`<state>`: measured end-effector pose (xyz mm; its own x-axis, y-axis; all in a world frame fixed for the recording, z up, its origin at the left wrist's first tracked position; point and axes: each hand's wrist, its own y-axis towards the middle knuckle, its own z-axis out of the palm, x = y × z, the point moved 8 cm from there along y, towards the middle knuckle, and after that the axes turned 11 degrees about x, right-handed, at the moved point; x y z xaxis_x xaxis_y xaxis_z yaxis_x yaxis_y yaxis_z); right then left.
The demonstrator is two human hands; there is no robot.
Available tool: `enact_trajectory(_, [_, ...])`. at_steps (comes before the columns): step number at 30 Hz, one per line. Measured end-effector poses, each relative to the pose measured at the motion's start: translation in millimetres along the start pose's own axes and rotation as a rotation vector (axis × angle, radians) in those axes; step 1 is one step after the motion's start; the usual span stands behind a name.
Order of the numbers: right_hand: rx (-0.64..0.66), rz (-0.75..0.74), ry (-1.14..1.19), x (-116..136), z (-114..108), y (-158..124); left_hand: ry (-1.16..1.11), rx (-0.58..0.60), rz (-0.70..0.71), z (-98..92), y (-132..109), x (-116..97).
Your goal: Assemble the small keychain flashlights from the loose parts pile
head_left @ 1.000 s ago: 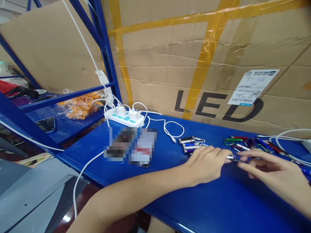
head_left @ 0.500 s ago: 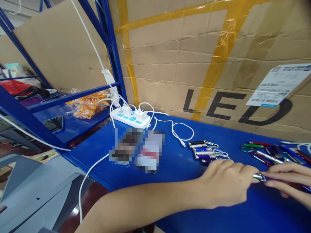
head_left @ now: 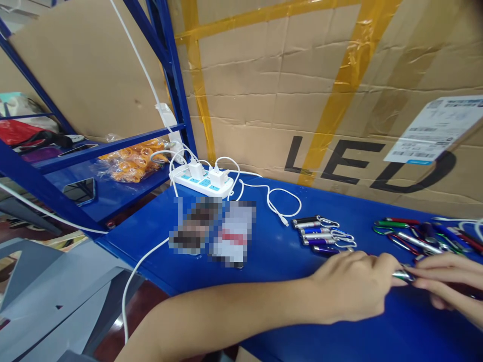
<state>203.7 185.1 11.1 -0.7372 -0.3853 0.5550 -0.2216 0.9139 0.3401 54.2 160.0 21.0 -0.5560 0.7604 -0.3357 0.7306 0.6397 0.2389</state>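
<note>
My left hand (head_left: 352,286) is closed around a small keychain flashlight (head_left: 403,275), with only its silver end showing. The thumb and fingertips of my right hand (head_left: 449,276) pinch that end from the other side, and part of this hand runs past the right edge. Most of the flashlight is hidden inside my fingers. Just beyond my left hand, several keychain flashlights (head_left: 317,242) with carabiner clips lie side by side in a row. A loose pile of coloured flashlights and clips (head_left: 422,244) lies behind my right hand.
On the blue tabletop (head_left: 279,261), two blurred phone-like items (head_left: 233,236) lie near a white power strip (head_left: 202,183) with chargers and cables. A large cardboard box (head_left: 264,100) marked LED stands along the back. On the left shelf sits a bag of orange parts (head_left: 132,163).
Both hands keep their hold on the flashlight with barely any movement, my right fingers shifting slightly. The camera view has tilted a little.
</note>
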Motion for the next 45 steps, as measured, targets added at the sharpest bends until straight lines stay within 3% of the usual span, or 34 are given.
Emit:
enact_trajectory(1, [0.085, -0.045, 0.02, 7, 3, 2, -0.006, 0.007, 0.013, 0.6, 0, 0])
enact_trajectory(6, [0.134, -0.156, 0.047, 45, -5, 7, 0.0, 0.019, 0.114, 4.4, 3, -3])
enact_trajectory(12, [0.201, -0.106, 0.119, 59, -3, 7, 0.014, 0.054, 0.179, 4.3, 2, -10])
enact_trajectory(24, [0.285, -0.076, 0.23, 54, 3, 5, 0.194, -0.046, 0.243, -5.8, -1, -12])
enact_trajectory(32, [0.235, -0.006, 0.316, 50, 1, 5, -0.017, -0.099, 0.166, -11.5, 0, -4])
enact_trajectory(40, [0.332, 0.03, 0.433, 35, 9, 7, -0.11, -0.077, 0.214, -17.2, 2, -11])
enact_trajectory(43, [0.321, 0.03, 0.383, 32, 9, 8, -0.095, -0.104, 0.255, -17.6, 0, -14])
enact_trajectory(45, [0.245, 0.001, 0.29, 34, 1, 8, -0.084, -0.149, 0.247, -19.7, 1, -14])
